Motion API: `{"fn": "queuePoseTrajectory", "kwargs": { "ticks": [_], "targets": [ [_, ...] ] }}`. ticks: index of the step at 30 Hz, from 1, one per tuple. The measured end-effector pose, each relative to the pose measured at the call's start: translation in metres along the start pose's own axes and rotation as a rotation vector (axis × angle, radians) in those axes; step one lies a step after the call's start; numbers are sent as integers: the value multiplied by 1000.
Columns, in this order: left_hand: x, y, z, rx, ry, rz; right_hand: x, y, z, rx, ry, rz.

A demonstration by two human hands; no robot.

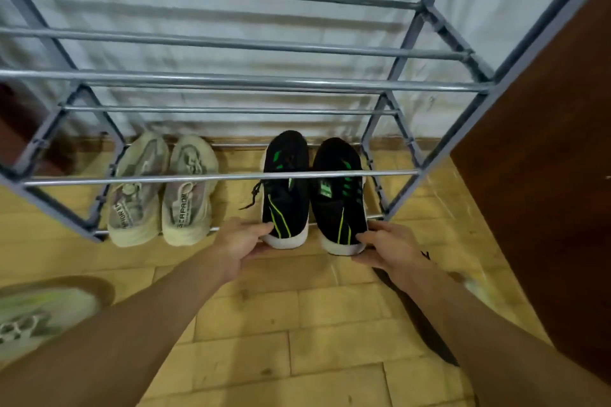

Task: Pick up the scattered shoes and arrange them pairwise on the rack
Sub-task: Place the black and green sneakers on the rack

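A grey metal shoe rack (231,177) stands against a pale wall. On its bottom bars, at the left, sits a pair of beige sneakers (162,188), toes to the wall. To the right stand two black sneakers with green stripes and white soles, side by side. My left hand (243,246) grips the heel of the left black sneaker (286,195). My right hand (385,246) grips the heel of the right black sneaker (340,198). Both heels stick out over the front bar.
A pale green and white sneaker (36,317) lies blurred on the yellow tiled floor at the lower left. A dark brown wooden panel (542,175) stands close on the right of the rack. The upper shelves hold nothing.
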State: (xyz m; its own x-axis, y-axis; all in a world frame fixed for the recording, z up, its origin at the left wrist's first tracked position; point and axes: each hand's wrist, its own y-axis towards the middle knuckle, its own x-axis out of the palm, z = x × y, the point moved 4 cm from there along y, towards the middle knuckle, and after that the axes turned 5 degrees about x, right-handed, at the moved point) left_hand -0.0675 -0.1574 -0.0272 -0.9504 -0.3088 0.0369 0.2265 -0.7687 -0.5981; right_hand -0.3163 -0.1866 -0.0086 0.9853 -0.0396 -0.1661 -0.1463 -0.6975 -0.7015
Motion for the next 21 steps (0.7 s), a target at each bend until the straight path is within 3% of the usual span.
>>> {"fn": "queuePoseTrajectory", "kwargs": {
  "ticks": [16, 21],
  "targets": [
    [31, 49, -9, 21, 159, -21, -1, 63, 4, 7, 15, -38],
    [31, 39, -4, -20, 412, -148, 5, 53, -2, -27, -56, 21]
  ]
}}
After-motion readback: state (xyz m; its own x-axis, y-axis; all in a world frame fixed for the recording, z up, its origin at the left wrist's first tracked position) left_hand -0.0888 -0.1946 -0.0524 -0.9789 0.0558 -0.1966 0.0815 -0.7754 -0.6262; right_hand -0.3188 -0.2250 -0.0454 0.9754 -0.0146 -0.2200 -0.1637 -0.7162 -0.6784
